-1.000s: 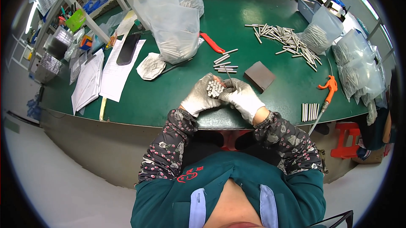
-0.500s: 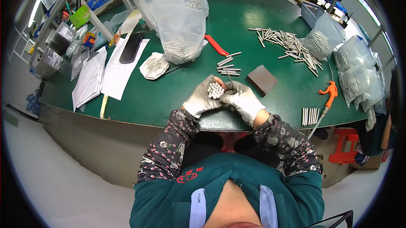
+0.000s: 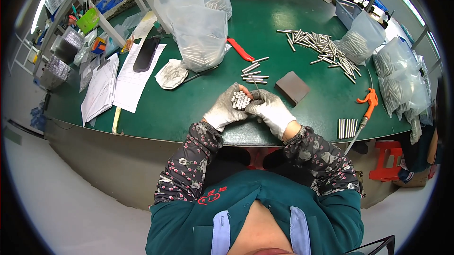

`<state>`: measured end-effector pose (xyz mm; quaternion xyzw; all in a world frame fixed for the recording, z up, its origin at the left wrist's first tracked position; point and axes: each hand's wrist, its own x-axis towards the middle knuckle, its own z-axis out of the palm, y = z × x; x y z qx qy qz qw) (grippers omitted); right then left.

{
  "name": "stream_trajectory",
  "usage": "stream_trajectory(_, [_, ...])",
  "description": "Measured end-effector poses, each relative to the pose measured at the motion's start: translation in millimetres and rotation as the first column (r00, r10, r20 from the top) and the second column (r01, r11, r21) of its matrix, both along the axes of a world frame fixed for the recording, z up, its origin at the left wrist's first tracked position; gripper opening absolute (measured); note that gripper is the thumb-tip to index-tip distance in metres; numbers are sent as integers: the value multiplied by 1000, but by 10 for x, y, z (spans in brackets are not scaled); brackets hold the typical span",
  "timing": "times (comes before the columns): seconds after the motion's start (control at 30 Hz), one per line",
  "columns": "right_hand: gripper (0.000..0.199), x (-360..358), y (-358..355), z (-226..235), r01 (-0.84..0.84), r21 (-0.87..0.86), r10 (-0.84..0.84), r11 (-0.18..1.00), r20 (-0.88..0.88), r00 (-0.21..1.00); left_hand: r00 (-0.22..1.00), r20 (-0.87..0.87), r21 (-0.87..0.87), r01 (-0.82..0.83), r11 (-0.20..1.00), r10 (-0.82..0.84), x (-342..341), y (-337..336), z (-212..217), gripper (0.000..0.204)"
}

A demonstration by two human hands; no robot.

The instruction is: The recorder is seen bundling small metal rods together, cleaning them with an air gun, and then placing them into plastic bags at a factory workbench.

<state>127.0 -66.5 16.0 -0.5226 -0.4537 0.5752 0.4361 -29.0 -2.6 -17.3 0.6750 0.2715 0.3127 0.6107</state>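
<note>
My left hand (image 3: 223, 109), in a worn whitish glove, is closed around a bundle of metal pins (image 3: 240, 100) with their round ends facing up. Close against it, my gloved right hand (image 3: 272, 111) pinches a thin, dark rod-like tool (image 3: 256, 84) that sticks up past the fingers. The tool's lower end is hidden. Just beyond the hands lie several loose metal pins (image 3: 254, 72). A brown rectangular block (image 3: 292, 88) sits to the right of my right hand.
Scattered pins (image 3: 326, 52) lie at the far right, near filled plastic bags (image 3: 399, 82). An orange air gun (image 3: 370, 102) rests by a row of pins (image 3: 347, 128). Leftward are a red-handled tool (image 3: 241, 50), a crumpled cloth (image 3: 170, 74), pin bags (image 3: 198, 32), a phone (image 3: 146, 55) and papers (image 3: 126, 89).
</note>
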Motion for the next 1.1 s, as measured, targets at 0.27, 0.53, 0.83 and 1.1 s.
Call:
stream_trajectory(0.27, [33,-3,-12,19,17,-11,-17,1000,-25,1000,999,30,-36,-22,999,24,16,-2,10,53])
stream_trajectory(0.53, [33,28,-20,-27,-20,-48,18,999,-54,998,999,17,-4,-35,999,35,17,-6,5,54])
stream_trajectory(0.83, [33,15,-24,-7,-16,-54,12,998,-64,998,999,27,42,-32,999,31,16,-11,12,51])
stream_trajectory(1.1, [34,57,-21,14,-45,-31,45,998,-1,999,998,-19,68,-65,996,66,39,-22,3,49])
